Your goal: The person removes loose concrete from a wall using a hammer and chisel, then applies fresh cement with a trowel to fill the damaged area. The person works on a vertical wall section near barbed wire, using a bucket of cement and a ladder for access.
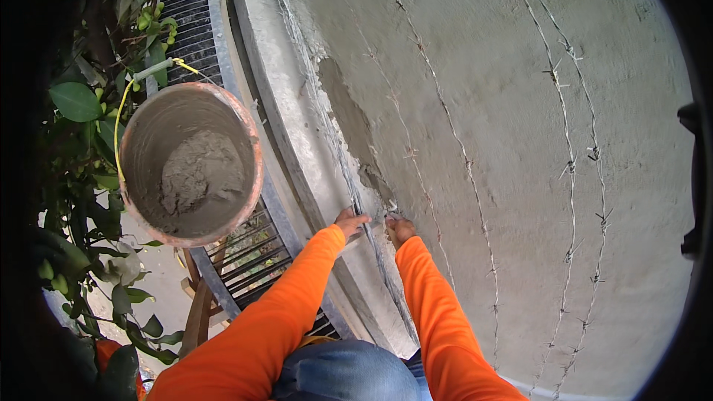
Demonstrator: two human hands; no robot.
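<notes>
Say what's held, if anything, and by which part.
Cannot be told: left hand at the wire, right hand by the wall, both grips too small to make out.

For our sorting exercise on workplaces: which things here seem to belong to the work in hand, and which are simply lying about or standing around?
Probably in the work:
- left hand and right hand, grips unclear
- bucket of grey mix
- grey wall

Probably just surroundings:
- leafy plants
- barbed wire
- black grating
</notes>
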